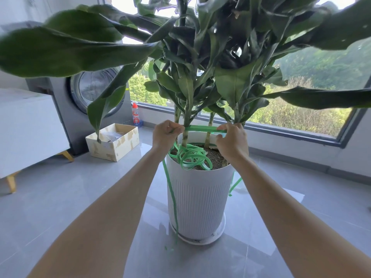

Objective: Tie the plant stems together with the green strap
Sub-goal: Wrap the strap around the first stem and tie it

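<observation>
A tall leafy plant with several thin stems (186, 125) grows from a ribbed white pot (198, 199) on the floor. A green strap (201, 128) runs taut across the front of the stems just above the pot rim. My left hand (165, 134) grips the strap at its left end, fingers curled round it. At the right end my right hand (232, 140) pinches the strap beside the rightmost stem. Slack strap lies in loops (192, 157) on the soil, and one length hangs down the pot's left side to the floor.
A white saucer (217, 234) sits under the pot on grey floor tiles. An open cardboard box (112, 142) stands at the left in front of a washing machine (94, 91). A white cabinet (26, 127) is at far left. Behind the plant is a large window (301, 117).
</observation>
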Demonstrator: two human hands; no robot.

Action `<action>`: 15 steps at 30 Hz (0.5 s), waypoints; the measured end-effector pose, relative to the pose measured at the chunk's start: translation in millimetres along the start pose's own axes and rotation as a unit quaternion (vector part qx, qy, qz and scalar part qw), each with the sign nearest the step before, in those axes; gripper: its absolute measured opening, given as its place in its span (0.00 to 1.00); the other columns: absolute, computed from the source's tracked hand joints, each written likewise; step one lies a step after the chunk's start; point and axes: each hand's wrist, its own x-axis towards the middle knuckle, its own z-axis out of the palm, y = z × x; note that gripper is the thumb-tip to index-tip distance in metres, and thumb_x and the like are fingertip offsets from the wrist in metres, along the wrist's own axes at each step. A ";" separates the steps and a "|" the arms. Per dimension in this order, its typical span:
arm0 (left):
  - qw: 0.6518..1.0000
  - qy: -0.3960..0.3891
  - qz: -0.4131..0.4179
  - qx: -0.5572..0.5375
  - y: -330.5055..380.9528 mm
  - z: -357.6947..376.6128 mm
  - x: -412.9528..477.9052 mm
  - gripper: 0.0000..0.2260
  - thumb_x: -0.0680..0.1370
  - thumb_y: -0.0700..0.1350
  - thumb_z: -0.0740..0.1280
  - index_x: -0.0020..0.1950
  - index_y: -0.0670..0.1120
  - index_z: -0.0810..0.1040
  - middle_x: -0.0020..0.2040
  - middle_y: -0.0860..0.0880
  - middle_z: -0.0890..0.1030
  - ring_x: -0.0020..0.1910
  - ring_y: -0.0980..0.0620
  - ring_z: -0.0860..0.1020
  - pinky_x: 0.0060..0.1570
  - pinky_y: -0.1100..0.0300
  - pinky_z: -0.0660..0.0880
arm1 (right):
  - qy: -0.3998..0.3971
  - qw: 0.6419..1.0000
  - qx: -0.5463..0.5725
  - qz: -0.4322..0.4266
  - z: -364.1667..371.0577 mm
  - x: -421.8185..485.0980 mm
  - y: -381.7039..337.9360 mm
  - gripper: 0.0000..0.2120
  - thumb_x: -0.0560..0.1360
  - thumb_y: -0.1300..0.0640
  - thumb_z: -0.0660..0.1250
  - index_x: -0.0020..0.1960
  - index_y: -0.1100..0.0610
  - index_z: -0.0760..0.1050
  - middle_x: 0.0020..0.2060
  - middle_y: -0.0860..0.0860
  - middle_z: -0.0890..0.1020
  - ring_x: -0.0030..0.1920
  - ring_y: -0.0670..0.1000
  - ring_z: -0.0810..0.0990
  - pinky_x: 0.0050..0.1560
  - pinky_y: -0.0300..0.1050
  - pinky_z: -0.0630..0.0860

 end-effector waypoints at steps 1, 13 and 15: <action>1.000 0.005 -0.004 -0.009 -0.5 0.8 -0.6 0.04 0.73 0.35 0.71 0.44 0.40 0.77 0.49 0.40 0.83 0.41 0.52 0.80 0.54 0.55 0.77 | -0.002 1.000 0.002 -0.001 0.2 0.4 1.0 0.16 0.76 0.64 0.62 0.63 0.59 0.73 0.65 0.55 0.69 0.67 0.55 0.65 0.67 0.47 0.62; 0.969 0.141 -0.058 0.196 4.0 11.6 -6.2 0.12 0.70 0.54 0.73 0.50 0.51 0.82 0.60 0.47 0.73 0.64 0.44 0.64 0.58 0.51 0.62 | 0.003 1.000 0.021 0.008 2.1 2.5 3.5 0.16 0.75 0.65 0.62 0.62 0.59 0.74 0.64 0.56 0.69 0.66 0.55 0.65 0.67 0.47 0.62; 0.975 0.142 -0.049 0.166 3.3 12.5 -6.4 0.06 0.70 0.52 0.73 0.46 0.54 0.84 0.55 0.51 0.80 0.60 0.47 0.70 0.57 0.52 0.64 | 0.003 1.000 0.023 0.010 2.3 2.6 3.9 0.16 0.75 0.65 0.62 0.62 0.59 0.74 0.65 0.56 0.69 0.66 0.55 0.65 0.67 0.48 0.62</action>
